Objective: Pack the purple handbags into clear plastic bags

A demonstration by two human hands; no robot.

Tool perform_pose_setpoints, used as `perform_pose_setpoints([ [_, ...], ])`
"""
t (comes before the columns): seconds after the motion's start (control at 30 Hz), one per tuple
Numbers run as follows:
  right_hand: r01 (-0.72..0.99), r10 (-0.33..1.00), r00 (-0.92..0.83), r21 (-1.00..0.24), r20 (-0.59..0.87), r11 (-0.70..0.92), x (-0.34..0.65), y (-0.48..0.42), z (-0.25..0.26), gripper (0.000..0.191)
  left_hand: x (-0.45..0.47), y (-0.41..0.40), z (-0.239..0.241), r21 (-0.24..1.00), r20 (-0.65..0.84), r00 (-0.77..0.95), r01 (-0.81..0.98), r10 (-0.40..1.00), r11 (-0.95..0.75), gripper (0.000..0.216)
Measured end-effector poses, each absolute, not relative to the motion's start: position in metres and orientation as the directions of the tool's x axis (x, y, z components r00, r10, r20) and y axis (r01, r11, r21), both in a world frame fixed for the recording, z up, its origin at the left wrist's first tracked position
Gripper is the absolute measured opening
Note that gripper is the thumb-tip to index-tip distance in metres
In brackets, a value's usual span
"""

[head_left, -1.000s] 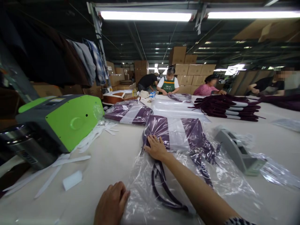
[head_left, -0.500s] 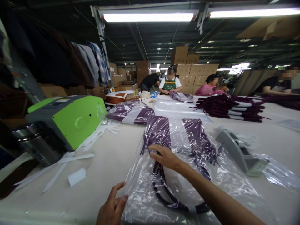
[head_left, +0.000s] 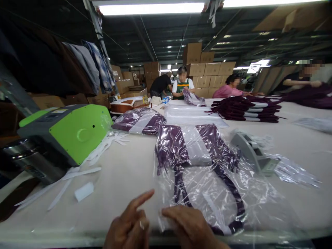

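Note:
A folded purple fabric item (head_left: 172,145) with a pale band across its middle and dark strap loops lies inside a clear plastic bag (head_left: 254,204) in front of me. At the bag's lower left, my right hand (head_left: 188,223) has its fingers bunched on the film, thumb hidden. My left hand (head_left: 129,223) hovers just left of that edge, its index finger stretched out and the other fingers curled, with nothing visible in it. The straps run down toward the table's near edge, partly behind my right hand.
On the left stand a green-and-grey machine (head_left: 80,131) and a steel flask (head_left: 33,159), near white strips (head_left: 103,148). A grey tape dispenser (head_left: 254,152) stands right of the bag. Farther back are another bagged purple item (head_left: 140,121), a purple stack (head_left: 246,109) and several co-workers.
My right hand has moved from the top of the bag down to its lower left edge. My left hand has come off the film. The bag has shifted slightly and the view has turned.

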State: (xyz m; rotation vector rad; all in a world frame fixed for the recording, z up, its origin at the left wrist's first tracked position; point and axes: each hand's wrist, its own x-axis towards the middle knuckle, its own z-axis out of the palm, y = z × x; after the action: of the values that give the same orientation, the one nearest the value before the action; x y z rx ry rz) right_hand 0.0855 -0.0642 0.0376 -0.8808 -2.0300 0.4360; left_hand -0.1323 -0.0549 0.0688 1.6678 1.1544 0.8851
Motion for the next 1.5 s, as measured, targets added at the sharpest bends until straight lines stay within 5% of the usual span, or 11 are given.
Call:
perform_pose_setpoints([
  [0.1,0.39,0.881,-0.318,-0.798,0.351,0.459,0.102,-0.057,0.073,0.026,-0.12,0.013,0.104,0.815,0.327,0.449,0.311,0.831,-0.489,0.053],
  [0.23,0.129,0.986,-0.13,-0.984,0.103,0.119,0.127,-0.026,0.09,0.038,-0.105,0.101,0.096,0.773,0.14,0.738,0.334,0.66,-0.539,0.046],
  [0.43,0.09,0.98,0.173,-0.989,-0.099,-0.116,0.19,0.051,0.052,0.034,-0.124,0.155,0.032,0.608,0.048,0.612,0.609,0.789,-0.51,0.025],
  [0.67,0.148,0.993,0.11,-0.987,-0.042,-0.058,0.184,0.031,0.034,0.04,-0.109,0.104,0.03,0.599,0.367,0.49,0.526,0.791,-0.604,0.022],
  [0.8,0.356,0.988,-0.054,-0.922,0.142,0.152,0.159,-0.015,0.059,0.033,-0.08,0.06,0.038,0.59,0.397,0.662,0.346,0.635,-0.729,0.065],
  [0.93,0.227,0.976,-0.213,-0.969,0.044,0.093,0.158,-0.044,0.071,0.029,-0.071,0.035,0.044,0.623,0.393,0.705,0.269,0.591,-0.735,0.019],
  [1.07,0.177,0.987,-0.156,-0.983,0.02,0.048,0.169,-0.049,0.072,0.03,-0.093,0.019,0.055,0.65,0.426,0.685,0.224,0.591,-0.727,0.019],
  [1.17,0.475,0.921,-0.302,-0.799,0.246,0.369,0.158,-0.032,0.07,0.018,-0.112,0.008,0.055,0.651,0.433,0.669,0.231,0.604,-0.723,0.016],
  [1.27,0.6,0.722,-0.638,-0.414,0.269,0.684,0.13,-0.003,0.062,0.021,-0.125,0.003,0.043,0.611,0.432,0.657,0.29,0.617,-0.737,0.015],
  [1.37,0.588,0.601,-0.774,-0.126,0.199,0.799,0.111,0.022,0.05,0.032,-0.135,0.005,0.024,0.563,0.408,0.657,0.366,0.635,-0.741,0.014],
  [1.5,0.535,0.533,-0.834,-0.027,0.14,0.844,0.124,0.036,0.039,0.039,-0.149,0.014,0.001,0.583,0.346,0.629,0.438,0.696,-0.685,0.012],
])
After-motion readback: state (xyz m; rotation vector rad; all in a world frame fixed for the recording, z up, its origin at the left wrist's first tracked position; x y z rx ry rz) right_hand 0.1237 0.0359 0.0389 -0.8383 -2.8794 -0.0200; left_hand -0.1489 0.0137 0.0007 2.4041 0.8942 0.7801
